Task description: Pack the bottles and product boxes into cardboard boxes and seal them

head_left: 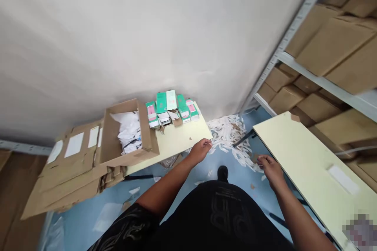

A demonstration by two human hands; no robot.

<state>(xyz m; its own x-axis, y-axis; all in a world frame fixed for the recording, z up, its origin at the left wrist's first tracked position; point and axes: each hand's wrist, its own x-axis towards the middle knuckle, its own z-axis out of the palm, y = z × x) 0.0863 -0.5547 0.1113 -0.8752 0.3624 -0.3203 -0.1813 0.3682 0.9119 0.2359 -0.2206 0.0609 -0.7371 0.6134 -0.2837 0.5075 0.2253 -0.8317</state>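
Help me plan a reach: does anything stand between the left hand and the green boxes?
Nothing visible blocks the left hand from the green boxes; pale tabletop and a small brown scrap lie between them.

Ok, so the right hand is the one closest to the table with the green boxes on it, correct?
No, it's the left hand that is closest to the table with the green boxes on it, as the head view shows. The right hand is beside the other table.
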